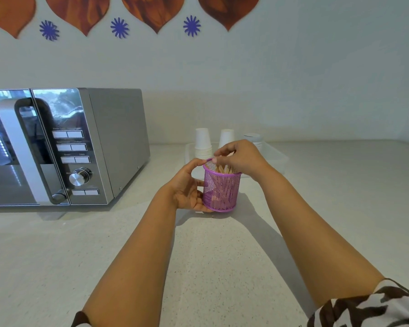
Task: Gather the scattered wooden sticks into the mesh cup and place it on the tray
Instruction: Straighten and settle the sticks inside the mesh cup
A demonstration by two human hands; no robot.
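From the head camera, the purple mesh cup [221,188] stands on the counter [57,256], toward its back edge and just in front of the clear tray [278,159]. Wooden sticks [224,169] stand inside it. The left hand [187,187] wraps the cup's side, thumb on the rim. The right hand [240,158] hovers over the cup's mouth, fingers curled; it seems to pinch the stick tops, though blur hides the contact. Paper cups [202,142] stand on the tray; a microwave [80,147] sits left.

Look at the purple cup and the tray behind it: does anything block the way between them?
Nothing lies on the counter between the cup and the tray. Two stacks of paper cups already stand in the tray.
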